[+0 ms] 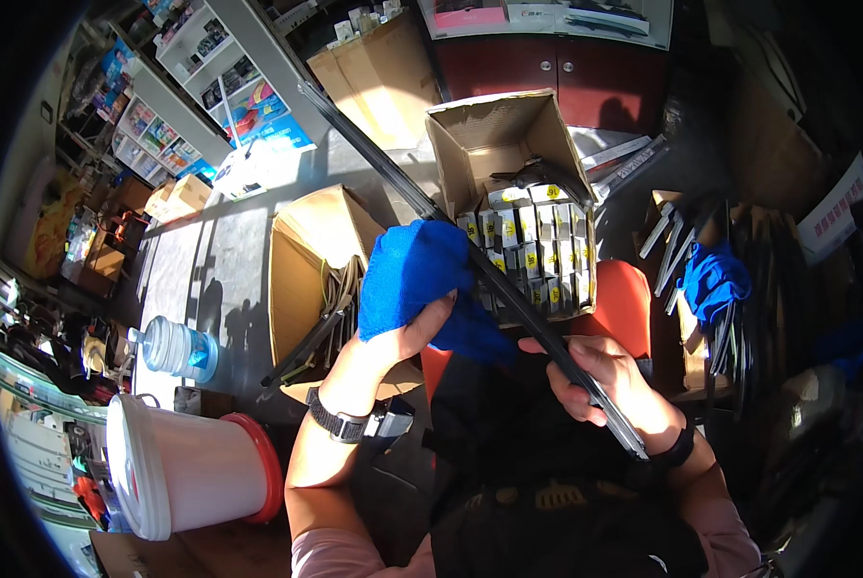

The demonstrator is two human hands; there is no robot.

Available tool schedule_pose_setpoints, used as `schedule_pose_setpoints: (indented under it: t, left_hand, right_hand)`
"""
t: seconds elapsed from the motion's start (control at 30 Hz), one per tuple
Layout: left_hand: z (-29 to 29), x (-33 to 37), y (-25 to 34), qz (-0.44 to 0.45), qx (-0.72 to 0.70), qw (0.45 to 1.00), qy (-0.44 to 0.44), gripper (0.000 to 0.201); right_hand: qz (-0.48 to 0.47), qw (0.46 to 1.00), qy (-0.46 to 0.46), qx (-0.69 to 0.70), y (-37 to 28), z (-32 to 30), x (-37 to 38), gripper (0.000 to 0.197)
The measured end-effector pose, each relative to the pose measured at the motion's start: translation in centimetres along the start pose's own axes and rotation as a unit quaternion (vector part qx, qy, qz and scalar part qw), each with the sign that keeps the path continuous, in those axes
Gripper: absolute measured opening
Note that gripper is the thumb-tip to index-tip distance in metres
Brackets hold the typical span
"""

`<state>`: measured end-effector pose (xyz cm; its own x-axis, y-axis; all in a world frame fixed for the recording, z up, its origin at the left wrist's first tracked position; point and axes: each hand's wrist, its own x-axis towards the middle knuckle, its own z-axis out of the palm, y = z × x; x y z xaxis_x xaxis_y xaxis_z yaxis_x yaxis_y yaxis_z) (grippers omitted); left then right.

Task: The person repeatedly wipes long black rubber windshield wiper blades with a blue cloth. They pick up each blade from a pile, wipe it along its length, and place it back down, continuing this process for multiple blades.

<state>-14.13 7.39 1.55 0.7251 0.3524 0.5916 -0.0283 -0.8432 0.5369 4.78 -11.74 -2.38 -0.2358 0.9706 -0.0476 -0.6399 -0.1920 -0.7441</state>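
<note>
A long, thin black strip that looks like a wiper blade (518,301) runs slantwise across the view, from the upper left down to the lower right. My right hand (607,378) is closed around it near its lower end. In my left hand (404,339) is a blue cloth (414,268), bunched under the thumb and lying against the strip's middle. The cloth covers most of my left fingers, and its lower part is blurred. Beneath the strip stands an open cardboard box (479,125) packed with several small yellow-labelled boxes (537,236).
Left of my forearm stand a lidded white bucket (200,467) and a large water bottle (176,349) on its side. An open carton (301,255) holds bundled strips. At right, another blue cloth (713,281) lies over dark strips. Dark red cabinets (585,82) stand at the back.
</note>
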Motion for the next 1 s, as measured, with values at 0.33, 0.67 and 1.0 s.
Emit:
schedule_pose_setpoints:
  t: [0.33, 0.67, 1.0]
  left_hand:
    - [3.3, -0.5, -0.3, 0.057, -0.059, 0.995, 0.049, 0.023]
    - [4.0, -0.5, 2.4, 0.057, 0.285, 0.955, -0.057, 0.019]
    - [3.7, -0.4, 3.5, -0.038, 0.425, 0.876, -0.223, 0.024]
  right_hand:
    - [0.007, 0.995, 0.005, 0.101, 1.0, -0.6, 1.2, 0.045]
    - [0.021, 0.996, 0.066, 0.048, 0.9, 0.3, 1.2, 0.041]
    - [0.041, 0.996, 0.077, -0.016, 1.0, 0.2, 1.0, 0.041]
